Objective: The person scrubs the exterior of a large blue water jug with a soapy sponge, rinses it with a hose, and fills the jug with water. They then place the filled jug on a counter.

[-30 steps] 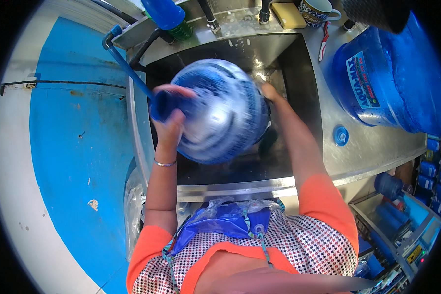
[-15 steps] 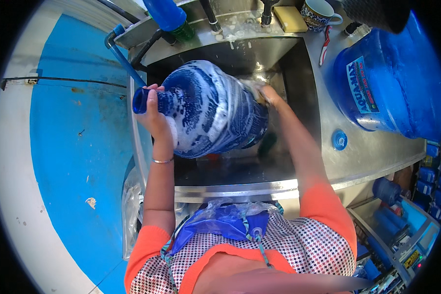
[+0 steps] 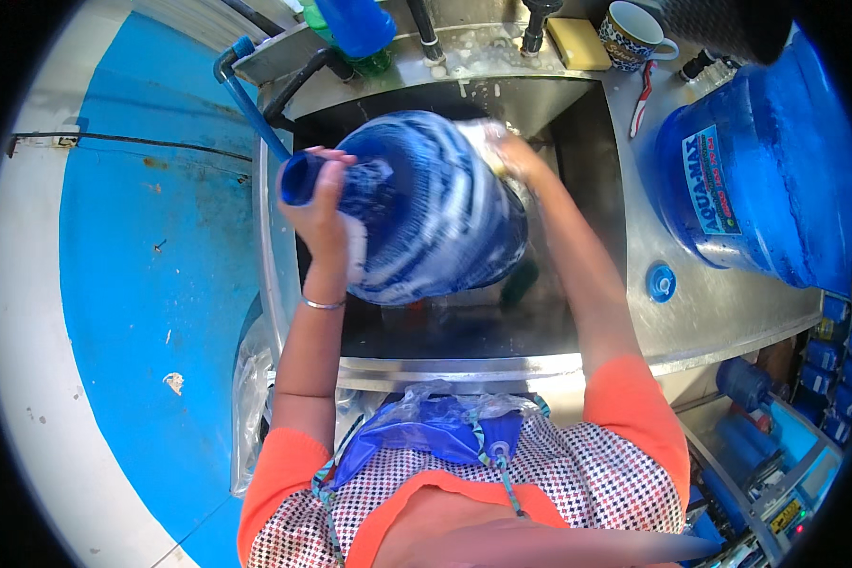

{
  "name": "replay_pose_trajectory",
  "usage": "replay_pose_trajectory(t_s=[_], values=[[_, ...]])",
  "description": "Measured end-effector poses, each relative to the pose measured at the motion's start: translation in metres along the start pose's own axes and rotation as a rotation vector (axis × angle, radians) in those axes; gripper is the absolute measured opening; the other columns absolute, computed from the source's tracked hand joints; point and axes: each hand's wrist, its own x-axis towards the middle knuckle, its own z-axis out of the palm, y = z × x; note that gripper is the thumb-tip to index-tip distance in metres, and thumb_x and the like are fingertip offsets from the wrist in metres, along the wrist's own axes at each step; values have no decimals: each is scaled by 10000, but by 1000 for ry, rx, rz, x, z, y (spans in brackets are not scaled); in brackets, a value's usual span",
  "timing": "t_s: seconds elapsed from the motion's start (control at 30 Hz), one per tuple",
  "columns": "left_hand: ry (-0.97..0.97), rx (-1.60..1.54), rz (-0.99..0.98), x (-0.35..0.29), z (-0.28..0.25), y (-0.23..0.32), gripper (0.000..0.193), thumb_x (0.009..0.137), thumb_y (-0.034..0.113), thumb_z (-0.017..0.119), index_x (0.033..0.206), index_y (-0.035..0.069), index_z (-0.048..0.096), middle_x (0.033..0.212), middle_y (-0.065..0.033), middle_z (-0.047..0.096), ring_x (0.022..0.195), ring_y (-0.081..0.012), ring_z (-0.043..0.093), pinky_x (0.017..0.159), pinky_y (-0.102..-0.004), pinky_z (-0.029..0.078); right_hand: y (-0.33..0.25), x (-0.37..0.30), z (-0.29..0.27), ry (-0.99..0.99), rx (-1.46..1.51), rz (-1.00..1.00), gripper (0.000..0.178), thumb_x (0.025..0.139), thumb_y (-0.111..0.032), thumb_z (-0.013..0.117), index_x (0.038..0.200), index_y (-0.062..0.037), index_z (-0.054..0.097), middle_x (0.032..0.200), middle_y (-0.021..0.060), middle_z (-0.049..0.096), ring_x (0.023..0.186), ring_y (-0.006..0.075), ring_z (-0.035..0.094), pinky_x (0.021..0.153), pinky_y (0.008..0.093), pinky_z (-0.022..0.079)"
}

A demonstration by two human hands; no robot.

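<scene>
A large blue water jug (image 3: 431, 213), streaked with white suds, lies on its side, tilted over the sink (image 3: 445, 341). My left hand (image 3: 320, 210) is wrapped round its neck, whose open mouth faces left. On the jug's far right side my right hand (image 3: 519, 159) presses a foamy, pale yellowish sponge (image 3: 489, 144); foam and motion blur hide part of it. Something white and soapy (image 3: 355, 248) shows between my left wrist and the jug's shoulder. Beneath the jug, a dark green object (image 3: 519, 283) is partly visible in the sink.
Right of the sink, a second blue jug (image 3: 776, 180) and a blue cap (image 3: 661, 281) sit on the steel counter. A yellow sponge (image 3: 579, 44), patterned mug (image 3: 630, 36) and red-white toothbrush (image 3: 643, 99) line the back. Black taps (image 3: 534, 33) and a blue pipe (image 3: 256, 109) stand near the sink.
My right hand has moved up and slightly left along the jug's side with the sponge. The jug's suds have shifted and blurred, as though it has turned; its neck sits slightly farther right.
</scene>
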Motion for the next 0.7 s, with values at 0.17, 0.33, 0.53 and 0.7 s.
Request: replay_pose_trajectory(t_s=[0.17, 0.33, 0.53, 0.7], values=[[-799, -359, -58, -2, 4, -8, 447, 653, 186, 825, 987, -5, 598, 862, -120, 666, 807, -221, 662, 818, -371, 529, -14, 35, 19, -13, -26, 11, 280, 911, -152, 575, 1117, 22, 650, 1065, 109, 685, 972, 188, 624, 908, 313, 479], [27, -160, -92, 13, -15, -5, 274, 811, 146, 694, 1014, -15, 607, 909, -119, 677, 818, -203, 665, 832, -343, 508, 19, -26, 14, 268, -320, 118, 350, 951, -193, 491, 1201, 9, 629, 1184, 118, 648, 1109, 233, 586, 989, 325, 427], [-506, -190, 59, 12, -1, -14, 387, 719, 129, 793, 1020, -9, 594, 858, -115, 658, 794, -212, 656, 790, -353, 522, -42, 45, 34, -19, 16, -59, 276, 937, -202, 593, 1130, -17, 661, 1077, 71, 674, 960, 153, 629, 861, 304, 495], [-623, -279, 32, 14, -12, -10, 505, 726, 332, 780, 1059, 12, 575, 903, -128, 662, 848, -231, 653, 835, -360, 511, 37, 20, -8, 24, -554, 69, 386, 946, -277, 521, 1234, -38, 613, 1239, 121, 606, 1129, 205, 544, 956, 340, 425]])
